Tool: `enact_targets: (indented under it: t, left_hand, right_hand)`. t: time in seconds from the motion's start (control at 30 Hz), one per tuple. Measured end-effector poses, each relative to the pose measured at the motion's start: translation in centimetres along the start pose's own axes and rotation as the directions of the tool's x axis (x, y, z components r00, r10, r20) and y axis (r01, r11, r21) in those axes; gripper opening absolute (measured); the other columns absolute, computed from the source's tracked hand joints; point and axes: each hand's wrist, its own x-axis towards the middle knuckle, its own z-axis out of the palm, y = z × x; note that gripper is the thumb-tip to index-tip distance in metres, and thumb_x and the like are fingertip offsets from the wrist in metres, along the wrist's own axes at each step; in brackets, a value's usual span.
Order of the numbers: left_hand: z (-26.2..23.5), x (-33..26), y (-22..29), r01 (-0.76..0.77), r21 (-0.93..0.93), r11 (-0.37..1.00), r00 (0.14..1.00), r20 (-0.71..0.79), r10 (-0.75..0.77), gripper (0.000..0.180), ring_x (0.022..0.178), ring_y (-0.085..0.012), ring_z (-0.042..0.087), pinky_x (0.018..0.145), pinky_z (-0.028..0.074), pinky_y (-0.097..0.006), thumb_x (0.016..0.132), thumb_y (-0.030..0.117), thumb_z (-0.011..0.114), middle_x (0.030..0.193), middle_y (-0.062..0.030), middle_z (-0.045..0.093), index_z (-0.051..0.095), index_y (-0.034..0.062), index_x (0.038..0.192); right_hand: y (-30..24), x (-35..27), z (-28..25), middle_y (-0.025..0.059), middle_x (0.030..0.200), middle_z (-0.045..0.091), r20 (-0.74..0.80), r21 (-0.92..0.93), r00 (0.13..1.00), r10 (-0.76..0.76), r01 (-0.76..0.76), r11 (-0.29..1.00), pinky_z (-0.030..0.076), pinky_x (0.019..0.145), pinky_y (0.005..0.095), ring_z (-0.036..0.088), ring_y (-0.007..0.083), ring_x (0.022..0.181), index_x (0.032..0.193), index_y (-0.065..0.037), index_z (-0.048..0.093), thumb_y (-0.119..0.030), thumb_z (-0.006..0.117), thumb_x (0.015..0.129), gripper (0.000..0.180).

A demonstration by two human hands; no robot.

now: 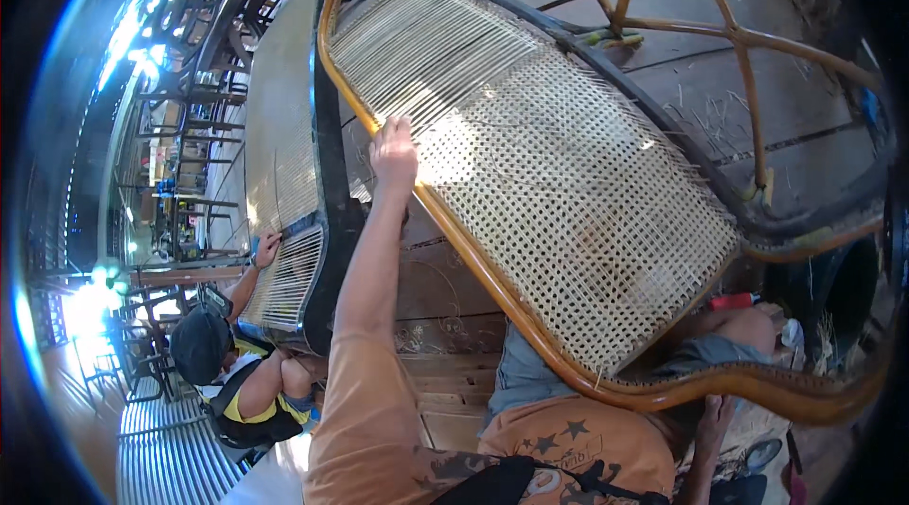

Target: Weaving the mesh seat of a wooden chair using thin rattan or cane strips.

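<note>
A long chair frame of glossy brown bent wood lies across my lap, with a cane panel strung inside it. The near part of the panel is woven in an open mesh; its far part has only parallel cane strands. My left hand rests at the panel's left edge, where mesh meets strands. Its fingers are curled together, and whatever they pinch is too small to make out. Below the frame's curved near end is my right hand, its fingertips close to the wood and partly hidden.
To the left, another person in a dark cap works on a second cane panel in a dark frame. Bent wooden legs stand at the far right above the plank floor. A red-handled tool lies beside my knee.
</note>
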Motion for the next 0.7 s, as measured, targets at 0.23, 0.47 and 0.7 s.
enact_targets:
  t: [0.23, 0.47, 0.7]
  left_hand:
    - [1.2, 5.8, -2.1, 0.232, -0.049, 0.971, 0.856, 0.484, -0.18, 0.02, 0.093, -0.0294, 0.061, 0.081, 0.049, -0.04, 0.081, 0.016, 0.057, 0.099, -0.0115, 0.064, 0.066, 0.0154, 0.099]
    - [0.3, 4.4, -2.8, 0.218, 0.131, 0.967, 0.839, 0.482, -0.254, 0.019, 0.104, -0.022, 0.059, 0.086, 0.046, -0.036, 0.083, 0.015, 0.052, 0.104, -0.0058, 0.063, 0.066, 0.0154, 0.096]
    - [-6.4, 4.1, -1.2, 0.428, -0.333, 0.84, 0.904, 0.146, -0.403, 0.018, 0.091, -0.0291, 0.063, 0.075, 0.049, -0.042, 0.087, 0.019, 0.048, 0.091, -0.0147, 0.065, 0.061, 0.008, 0.093]
  right_hand:
    - [5.7, 0.6, -2.4, 0.0184, 0.121, 0.052, -0.008, -0.139, 1.0, -0.019, 0.018, 0.99, 0.038, 0.094, 0.0386, 0.049, 0.0327, 0.107, 0.123, 0.0, 0.049, -0.036, 0.048, 0.092, 0.048]
    - [-5.4, 0.4, -2.0, 0.0165, 0.094, 0.061, 0.053, 0.016, 0.981, -0.185, 0.185, 0.983, 0.047, 0.073, 0.0367, 0.057, 0.0264, 0.084, 0.112, 0.004, 0.056, -0.04, 0.056, 0.089, 0.05]
    - [-10.5, -2.6, -1.7, 0.0005, 0.075, 0.055, 0.112, 0.273, 0.994, 0.004, -0.035, 0.961, 0.039, 0.049, 0.021, 0.05, 0.0088, 0.057, 0.108, -0.004, 0.058, -0.033, 0.06, 0.088, 0.035]
